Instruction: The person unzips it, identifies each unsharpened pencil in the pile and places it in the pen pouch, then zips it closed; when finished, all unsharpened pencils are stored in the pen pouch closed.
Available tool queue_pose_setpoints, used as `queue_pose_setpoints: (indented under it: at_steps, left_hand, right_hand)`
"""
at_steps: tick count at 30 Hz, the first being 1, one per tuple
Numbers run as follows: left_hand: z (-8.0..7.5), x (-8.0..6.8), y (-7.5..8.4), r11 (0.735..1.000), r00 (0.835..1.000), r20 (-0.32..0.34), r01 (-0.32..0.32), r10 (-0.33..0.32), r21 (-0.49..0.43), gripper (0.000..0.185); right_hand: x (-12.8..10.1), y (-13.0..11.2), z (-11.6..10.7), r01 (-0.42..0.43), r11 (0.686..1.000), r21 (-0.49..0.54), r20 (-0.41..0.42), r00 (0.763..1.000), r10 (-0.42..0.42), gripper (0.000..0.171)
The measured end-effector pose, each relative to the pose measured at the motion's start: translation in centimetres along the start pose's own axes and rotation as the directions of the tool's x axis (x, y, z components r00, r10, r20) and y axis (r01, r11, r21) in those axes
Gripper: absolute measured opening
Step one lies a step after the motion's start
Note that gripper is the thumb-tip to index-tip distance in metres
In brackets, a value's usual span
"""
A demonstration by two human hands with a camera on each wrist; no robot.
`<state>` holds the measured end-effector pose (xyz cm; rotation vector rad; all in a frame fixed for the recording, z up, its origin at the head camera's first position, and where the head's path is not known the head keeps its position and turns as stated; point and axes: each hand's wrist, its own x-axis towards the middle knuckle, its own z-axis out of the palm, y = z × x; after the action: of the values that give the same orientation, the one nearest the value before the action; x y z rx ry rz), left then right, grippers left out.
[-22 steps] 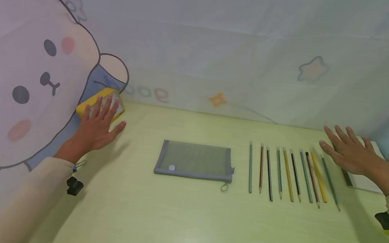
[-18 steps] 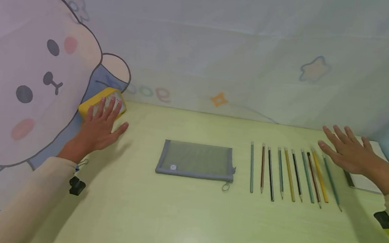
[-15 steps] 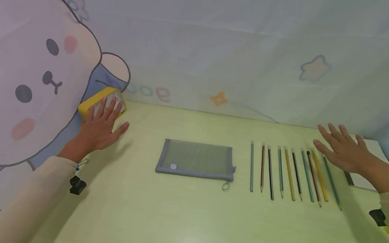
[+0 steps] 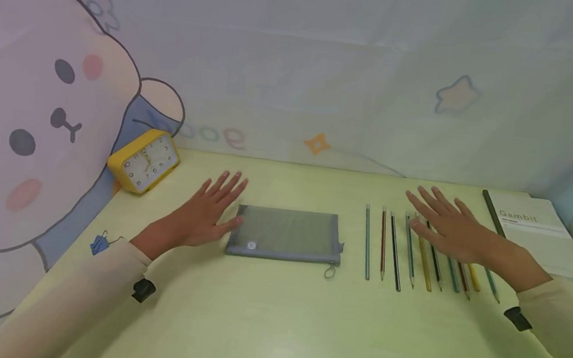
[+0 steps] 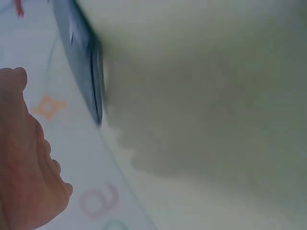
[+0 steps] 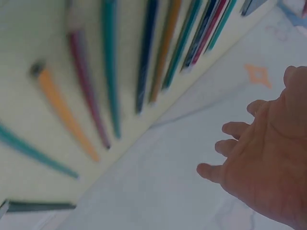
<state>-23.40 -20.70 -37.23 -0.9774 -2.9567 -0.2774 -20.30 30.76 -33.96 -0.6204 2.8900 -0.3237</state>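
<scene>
Spreading my fingers flat and nearly straight, I have my left hand [image 4: 199, 214] low over the worktop [image 4: 266, 322], its fingertips just at the left end of the grey mesh pencil pouch [image 4: 285, 234]; whether they actually touch the binding I cannot tell, and they grip nothing. My right hand [image 4: 450, 229] is likewise open and empty, palm down over the right part of the row of pencils [image 4: 396, 253], hiding the upper shafts of several; the right wrist view shows the pencils [image 6: 144, 62] fanned below my spread fingers [image 6: 230, 143], with a gap that suggests I hover rather than press. The pouch lies flat in the middle of the worktop, its zip pull hanging off the near right corner, and the pencils lie side by side just to its right, points toward me. I judge the pouch to be light, limp and floppy, best pinched along a bound edge or steadied at one end so the mouth can be opened. The pencils look thin, stiff, light and apt to roll, so each is best taken mid-shaft between thumb and forefinger. Farther out, a yellow alarm clock [image 4: 143, 160] stands at the back left, and a notebook [image 4: 537, 232] lies at the right.
</scene>
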Motion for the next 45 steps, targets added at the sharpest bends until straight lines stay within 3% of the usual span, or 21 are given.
queue_pose_setpoints:
  at_steps: [3,7,13,18,22,25,28,29,32,36,40,45]
  left_hand:
    - [1.2,0.3,2.4,0.994,0.993,0.012,-0.114,0.114,0.003,0.078]
    - [2.2,0.3,5.2,0.972,0.972,0.016,-0.234,0.234,-0.012,0.077]
    - [2.7,0.2,8.6,0.944,0.940,0.084,-0.328,0.330,-0.038,0.076]
    - [3.2,0.2,10.7,0.922,0.918,0.083,-0.385,0.387,-0.040,0.077]
    - [3.8,0.5,11.7,0.917,0.916,0.053,-0.395,0.398,-0.058,0.081]
    - [4.2,0.9,12.3,0.916,0.919,-0.020,-0.394,0.394,-0.071,0.082]
    - [4.4,1.4,13.1,0.928,0.930,-0.106,-0.361,0.352,-0.088,0.072]
    - [4.4,1.7,13.5,0.933,0.935,-0.124,-0.345,0.332,-0.104,0.066]
    - [4.3,2.6,14.5,0.943,0.954,-0.119,-0.293,0.276,-0.156,0.046]
    - [4.4,3.8,15.8,0.943,0.965,-0.050,-0.264,0.259,-0.203,0.029]
    - [4.6,4.7,16.7,0.941,0.968,0.008,-0.242,0.251,-0.237,0.019]
    - [4.8,5.5,16.9,0.922,0.967,0.027,-0.235,0.255,-0.308,0.009]
  right_hand:
    - [0.2,-2.0,0.8,0.058,0.997,0.040,0.018,0.998,-0.059,0.068]
    - [0.2,-4.6,2.0,0.117,0.990,0.083,0.052,0.991,-0.121,0.066]
    - [0.1,-7.0,3.6,0.161,0.981,0.106,0.067,0.983,-0.169,0.062]
    - [0.4,-7.4,4.4,0.191,0.977,0.089,0.050,0.979,-0.196,0.064]
    - [0.9,-7.7,5.0,0.264,0.962,0.071,-0.025,0.965,-0.263,0.073]
    - [1.5,-8.2,5.6,0.392,0.920,-0.005,-0.156,0.908,-0.388,0.075]
    - [2.1,-8.8,6.2,0.479,0.875,-0.073,-0.267,0.836,-0.480,0.063]
    - [2.2,-8.9,6.3,0.492,0.867,-0.082,-0.285,0.822,-0.494,0.057]
    - [2.5,-9.5,6.6,0.496,0.867,-0.056,-0.286,0.824,-0.490,0.041]
    - [3.1,-10.0,6.7,0.485,0.873,-0.047,-0.232,0.845,-0.482,0.028]
    - [3.7,-10.3,7.1,0.517,0.856,-0.023,-0.202,0.836,-0.510,0.022]
    - [4.2,-10.4,7.4,0.529,0.848,-0.022,-0.200,0.829,-0.522,0.020]
